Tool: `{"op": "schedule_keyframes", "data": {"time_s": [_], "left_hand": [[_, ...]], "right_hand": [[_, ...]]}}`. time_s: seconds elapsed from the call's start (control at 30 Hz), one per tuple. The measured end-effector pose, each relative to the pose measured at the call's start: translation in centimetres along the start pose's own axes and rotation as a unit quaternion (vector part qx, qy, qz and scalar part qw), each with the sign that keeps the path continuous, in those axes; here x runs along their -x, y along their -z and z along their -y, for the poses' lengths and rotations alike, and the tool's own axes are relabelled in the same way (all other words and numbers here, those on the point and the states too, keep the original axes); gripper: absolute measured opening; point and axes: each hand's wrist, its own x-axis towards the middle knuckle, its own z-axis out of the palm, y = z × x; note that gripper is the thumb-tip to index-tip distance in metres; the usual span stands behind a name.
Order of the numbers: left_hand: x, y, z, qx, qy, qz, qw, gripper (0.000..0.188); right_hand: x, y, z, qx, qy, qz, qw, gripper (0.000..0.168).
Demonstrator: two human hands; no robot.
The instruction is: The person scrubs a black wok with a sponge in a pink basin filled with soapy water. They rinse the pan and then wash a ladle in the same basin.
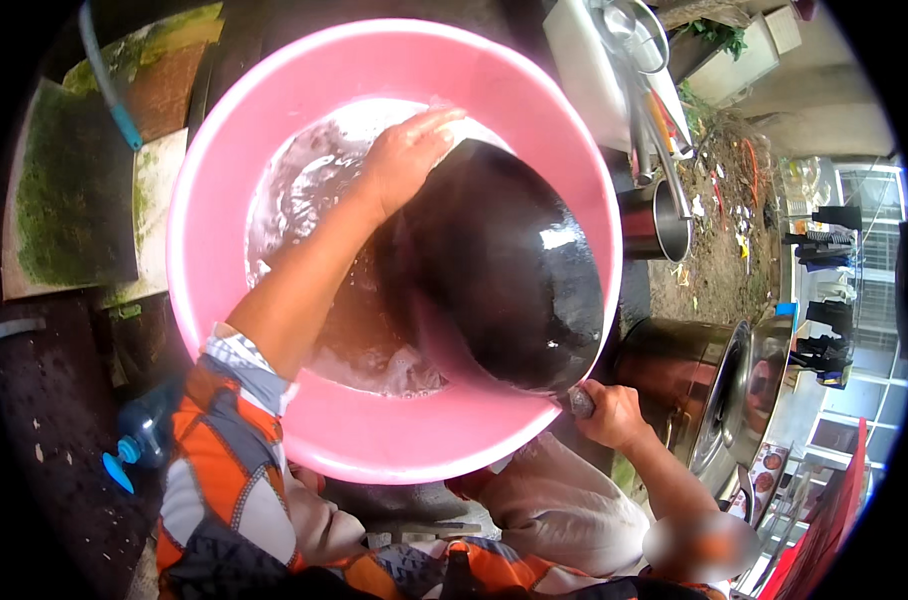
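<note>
A large pink plastic basin holds brownish, slightly foamy water. Tilted inside its right half is a dark metal wok, its wet, shiny outer side facing me. My right hand is closed around the wok's short handle, just beyond the basin's lower right rim. Reaching across the water, my left hand is at the wok's upper left edge. Its fingers point to the upper right, and whether they grip the edge or something hidden behind it cannot be made out.
Large steel pots stand at the right, near a smaller steel pot. Ladles and other utensils lie over a white container. At the left are mossy slabs, a hose and a blue plastic bottle.
</note>
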Motion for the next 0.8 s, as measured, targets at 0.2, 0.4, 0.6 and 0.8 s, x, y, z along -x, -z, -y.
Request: {"op": "schedule_keyframes", "data": {"time_s": [0.2, 0.4, 0.6, 0.8], "left_hand": [[3.1, 2.1, 7.2, -0.164, 0.275, 0.083, 0.944, 0.042], [4.3, 1.8, 8.4, -0.119, 0.322, -0.099, 0.934, 0.033], [0.7, -3.5, -3.2, -0.171, -0.155, -0.059, 0.971, 0.03], [6.8, -11.9, -12.9, -0.227, -0.382, 0.174, 0.879, 0.015]], "right_hand": [[-0.4, -0.6, -1.0, -0.017, 0.029, -0.038, 0.999, 0.033], [-1.4, 0.0, -1.0, -0.012, 0.027, 0.008, 1.0, 0.03], [-1.0, -0.1, -0.9, -0.025, 0.014, 0.006, 1.0, 0.026], [-0.8, -0.1, -0.9, -0.015, 0.012, -0.002, 1.0, 0.023]]}}
